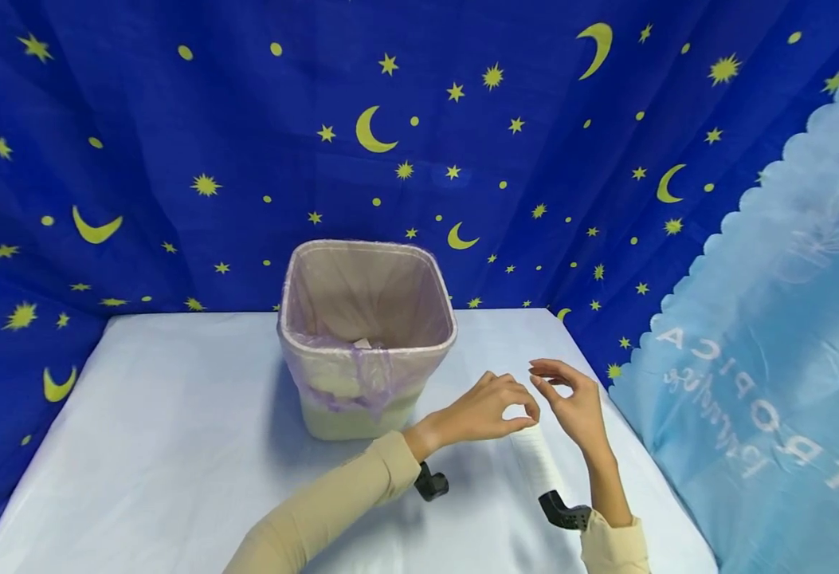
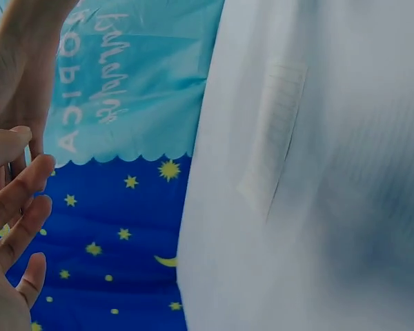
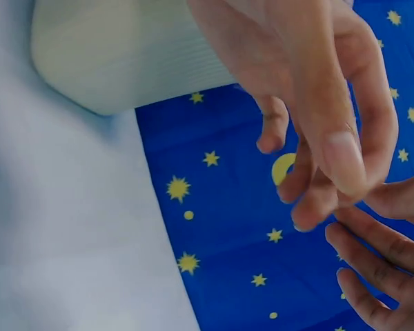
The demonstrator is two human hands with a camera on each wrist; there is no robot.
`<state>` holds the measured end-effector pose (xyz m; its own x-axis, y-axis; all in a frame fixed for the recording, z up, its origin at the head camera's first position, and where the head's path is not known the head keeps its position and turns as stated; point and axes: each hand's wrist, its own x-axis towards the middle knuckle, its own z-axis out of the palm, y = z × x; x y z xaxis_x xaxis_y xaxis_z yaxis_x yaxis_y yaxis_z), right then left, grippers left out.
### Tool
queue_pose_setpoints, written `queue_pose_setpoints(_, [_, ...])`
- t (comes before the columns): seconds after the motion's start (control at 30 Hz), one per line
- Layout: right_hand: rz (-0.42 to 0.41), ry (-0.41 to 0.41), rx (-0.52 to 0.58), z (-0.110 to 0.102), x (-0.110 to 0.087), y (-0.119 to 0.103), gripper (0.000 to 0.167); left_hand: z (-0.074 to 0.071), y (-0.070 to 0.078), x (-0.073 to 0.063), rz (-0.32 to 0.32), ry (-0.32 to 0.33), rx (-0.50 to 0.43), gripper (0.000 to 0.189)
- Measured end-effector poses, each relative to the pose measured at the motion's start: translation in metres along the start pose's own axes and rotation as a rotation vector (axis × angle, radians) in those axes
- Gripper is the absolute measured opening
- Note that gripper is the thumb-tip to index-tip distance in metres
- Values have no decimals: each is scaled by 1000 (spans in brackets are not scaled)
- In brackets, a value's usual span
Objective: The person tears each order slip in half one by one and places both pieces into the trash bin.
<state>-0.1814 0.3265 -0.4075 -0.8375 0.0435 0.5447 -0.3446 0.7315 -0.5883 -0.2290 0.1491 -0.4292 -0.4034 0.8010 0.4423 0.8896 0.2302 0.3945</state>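
My left hand point(image 1: 501, 406) hovers over the right part of the table, thumb and index finger bent into a ring. Facing it, my right hand point(image 1: 577, 402) is raised with the fingertips toward the left hand. Thumb and index tip of the right hand point(image 3: 324, 103) come together in the right wrist view. Nothing visible lies between the fingertips of either hand; whether something thin is pinched cannot be told. Below the hands, a long white ribbed strip or packet point(image 1: 536, 458) lies flat on the table, also seen in the left wrist view point(image 2: 276, 138).
A pale bin point(image 1: 358, 418) with a thin purple liner point(image 1: 383, 375) stands left of the hands. A small white scrap point(image 1: 362, 344) shows inside it. Black camera mounts point(image 1: 562, 512) sit at the wrists. Blue starry cloth hangs behind the white table point(image 1: 175, 430), light blue cloth point(image 1: 770, 383) at right.
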Motion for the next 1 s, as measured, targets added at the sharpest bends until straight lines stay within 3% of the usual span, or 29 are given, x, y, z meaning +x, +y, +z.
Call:
queue_pose_setpoints(0.17, [25,-10,-44,8,-6,5,20,15,-8,3,-44,11,-22,13])
queue_pose_setpoints(0.33, [105,4,-83,9,-17,17,21,33,-19,7,-51,-49,-4,15])
queue_pose_setpoints(0.5, [223,-25,-96,13,-28,30,24,48,-35,5,-71,-111,0,17])
queue_pose_setpoints(0.7, [425,-113,-81,16,-43,42,37,61,-50,4,-102,-189,6,35])
queue_pose_setpoints(0.87, [596,-192,-96,23,-56,55,51,68,-60,7,-71,-222,27,36])
queue_pose_setpoints(1.0, [670,-222,-102,28,-65,66,59,73,-63,11,-45,-248,54,35])
